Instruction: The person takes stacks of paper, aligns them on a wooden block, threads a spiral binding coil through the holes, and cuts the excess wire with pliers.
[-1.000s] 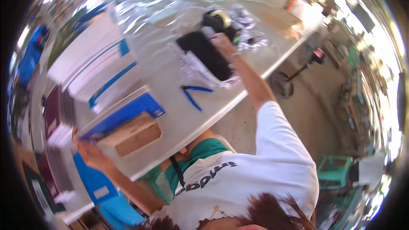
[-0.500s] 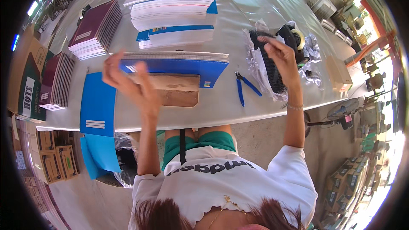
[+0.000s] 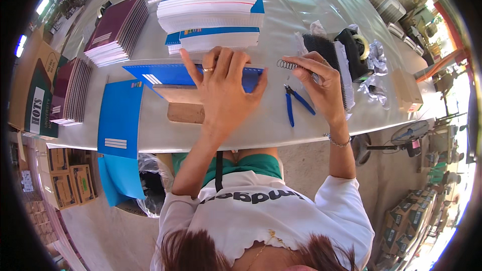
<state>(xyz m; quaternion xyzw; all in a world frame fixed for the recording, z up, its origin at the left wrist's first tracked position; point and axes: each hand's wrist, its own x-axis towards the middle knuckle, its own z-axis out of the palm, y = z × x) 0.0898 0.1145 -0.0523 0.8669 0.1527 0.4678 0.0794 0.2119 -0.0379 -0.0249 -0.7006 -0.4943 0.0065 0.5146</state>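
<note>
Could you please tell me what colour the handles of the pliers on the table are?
Blue; the pliers show best in the head view.

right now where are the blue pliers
In the head view the blue pliers lie on the table right of centre, between the left hand and right hand, below the spiral wire.

Your left hand [image 3: 221, 90] lies flat, fingers spread, palm down, forearm stretched forward. Your right hand [image 3: 321, 88] is raised beside it, fingertips [image 3: 301, 70] pinched together, wrist bent, arm extended.
</note>
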